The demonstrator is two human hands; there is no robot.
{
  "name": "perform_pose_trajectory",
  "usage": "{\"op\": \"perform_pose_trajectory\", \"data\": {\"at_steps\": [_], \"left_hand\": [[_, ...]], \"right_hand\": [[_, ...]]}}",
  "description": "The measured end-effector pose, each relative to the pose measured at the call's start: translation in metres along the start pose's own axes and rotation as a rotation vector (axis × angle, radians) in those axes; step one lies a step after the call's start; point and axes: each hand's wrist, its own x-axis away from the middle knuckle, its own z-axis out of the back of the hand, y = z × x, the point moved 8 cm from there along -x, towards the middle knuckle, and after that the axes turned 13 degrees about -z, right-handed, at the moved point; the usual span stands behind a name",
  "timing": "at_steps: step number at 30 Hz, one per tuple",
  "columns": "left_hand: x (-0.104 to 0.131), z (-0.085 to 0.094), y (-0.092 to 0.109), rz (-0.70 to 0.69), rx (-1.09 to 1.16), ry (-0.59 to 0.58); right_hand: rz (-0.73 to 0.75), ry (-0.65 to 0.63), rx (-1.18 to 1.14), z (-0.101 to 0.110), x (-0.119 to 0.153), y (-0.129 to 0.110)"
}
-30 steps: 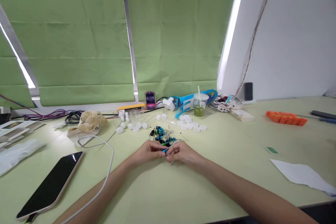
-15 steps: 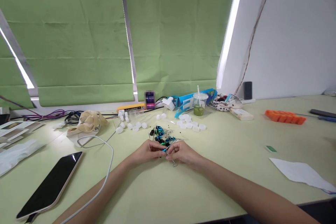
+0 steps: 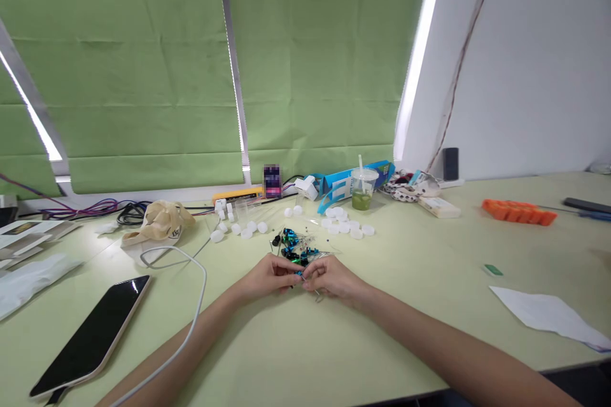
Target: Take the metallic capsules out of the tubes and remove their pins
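Note:
Near the table's middle, my left hand (image 3: 268, 276) is closed in a pinch on a small shiny blue metal part (image 3: 299, 273). Facing it, my right hand (image 3: 333, 276) pinches a thin bent metal wire (image 3: 318, 296), whose looped end sticks out below the fingers. The wire meets or runs close beside the blue part; fingers hide the exact contact. Just beyond both hands lies a pile of small blue, green and black metal parts (image 3: 290, 238) with thin wires or pins among them.
White round caps (image 3: 356, 233) lie behind the pile. A cup of green drink (image 3: 363, 194) stands at the back. On the left are a phone (image 3: 90, 334), a white cable (image 3: 203, 292) across my left forearm and a beige cloth bag (image 3: 160, 226). An orange tray (image 3: 519, 212) sits right.
The wire's looped end has shifted slightly to the right. Both hands keep nearly the same place and grip.

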Motion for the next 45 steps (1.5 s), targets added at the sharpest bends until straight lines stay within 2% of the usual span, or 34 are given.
{"op": "perform_pose_trajectory", "data": {"at_steps": [5, 10, 16, 27, 32, 38, 41, 43, 45], "left_hand": [[0.001, 0.001, -0.001, 0.013, -0.037, -0.002], [0.003, 0.01, -0.002, 0.015, -0.203, 0.045], [0.003, 0.013, -0.006, -0.058, -0.315, -0.032], [0.008, 0.074, -0.031, 0.006, -0.318, 0.281], [0.011, 0.089, -0.037, 0.001, -0.383, 0.363], [0.014, 0.095, -0.03, 0.019, -0.688, 0.375], [0.015, 0.095, -0.02, 0.006, -0.851, 0.388], [0.015, 0.09, -0.007, -0.06, -0.932, 0.425], [0.012, 0.076, 0.007, -0.175, -0.949, 0.413]], "right_hand": [[-0.012, 0.014, 0.015, 0.002, -0.002, 0.002], [-0.047, 0.079, 0.084, 0.011, -0.007, 0.008], [-0.075, 0.113, 0.124, 0.017, -0.01, 0.013], [-0.011, 0.089, 0.234, 0.015, -0.008, 0.007], [0.016, 0.091, 0.256, 0.012, -0.005, 0.001], [0.044, 0.14, 0.364, 0.014, -0.006, 0.001], [0.139, 0.267, 0.493, 0.018, -0.003, -0.008], [0.253, 0.348, 0.605, 0.017, 0.002, -0.018], [0.334, 0.379, 0.697, 0.013, 0.006, -0.024]]}}
